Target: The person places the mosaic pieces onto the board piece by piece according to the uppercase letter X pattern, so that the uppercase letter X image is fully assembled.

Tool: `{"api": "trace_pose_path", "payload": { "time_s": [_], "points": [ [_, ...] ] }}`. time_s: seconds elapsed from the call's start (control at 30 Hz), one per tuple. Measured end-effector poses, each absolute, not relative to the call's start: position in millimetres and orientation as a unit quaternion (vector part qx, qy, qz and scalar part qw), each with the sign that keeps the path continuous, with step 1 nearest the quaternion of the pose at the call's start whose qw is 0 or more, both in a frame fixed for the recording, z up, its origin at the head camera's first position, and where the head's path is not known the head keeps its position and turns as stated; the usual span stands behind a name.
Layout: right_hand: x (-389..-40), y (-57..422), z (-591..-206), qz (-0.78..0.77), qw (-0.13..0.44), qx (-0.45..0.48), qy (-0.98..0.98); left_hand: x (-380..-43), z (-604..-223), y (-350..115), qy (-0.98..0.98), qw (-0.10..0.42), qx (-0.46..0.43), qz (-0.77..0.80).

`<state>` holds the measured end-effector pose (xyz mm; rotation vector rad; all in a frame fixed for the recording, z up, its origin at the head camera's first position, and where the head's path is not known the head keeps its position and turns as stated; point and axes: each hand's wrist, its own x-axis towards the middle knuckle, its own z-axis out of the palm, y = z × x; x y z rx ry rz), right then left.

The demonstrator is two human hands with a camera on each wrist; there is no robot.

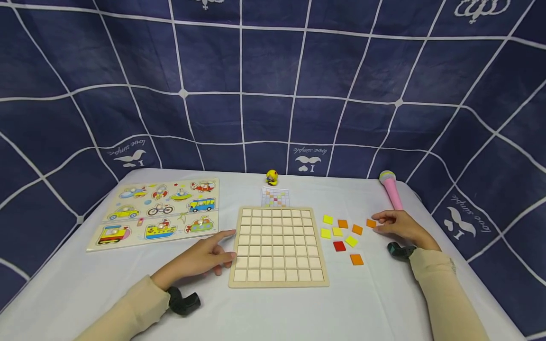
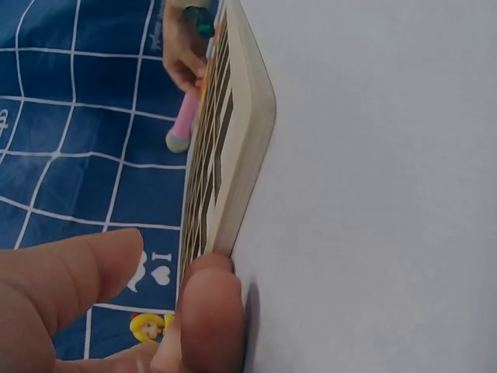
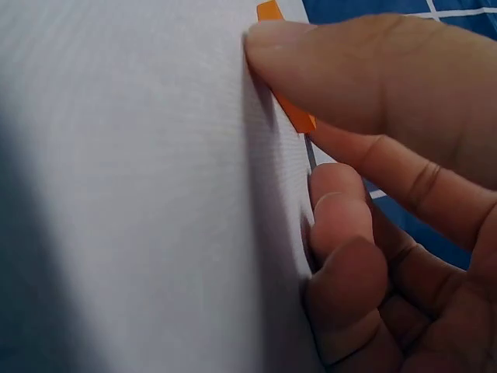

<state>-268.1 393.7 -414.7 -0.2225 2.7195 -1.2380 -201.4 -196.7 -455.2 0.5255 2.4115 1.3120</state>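
A square wooden grid board [image 1: 279,283] with shallow cells lies flat on the white table. My left hand [image 1: 204,255] is at its left edge, index finger stretched out. In the left wrist view, fingertips touch the board's rim [image 2: 252,116], while the thumb [image 2: 109,260] stands apart. To the right of the board, my right hand [image 1: 401,226] pinches an orange tile [image 1: 371,223] between thumb and index finger, at table level. The right wrist view shows the thumb partly covering this orange tile [image 3: 295,113]. Yellow tiles [image 1: 337,231], a red tile [image 1: 339,246] and other orange tiles [image 1: 356,259] lie loose nearby.
Behind the board sit a coloured pattern card [image 1: 276,196] and a small yellow figurine [image 1: 272,177]. A vehicle picture puzzle [image 1: 158,213] lies at the left. A pink toy microphone [image 1: 392,189] lies beyond my right hand. A dark blue checked cloth [image 1: 264,71] hangs behind the table.
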Motion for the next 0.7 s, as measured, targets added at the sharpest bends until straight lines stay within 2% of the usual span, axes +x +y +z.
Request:
{"api": "trace_pose_path", "payload": {
  "time_s": [0.23,0.7],
  "points": [
    [-268,392,-415,-0.410,0.070,-0.081,0.906,-185,-416,-179,0.861,0.178,0.173,0.444],
    [-269,386,-413,-0.393,0.048,-0.092,0.914,-191,-425,-181,0.838,0.186,0.174,0.482]
  ]
}}
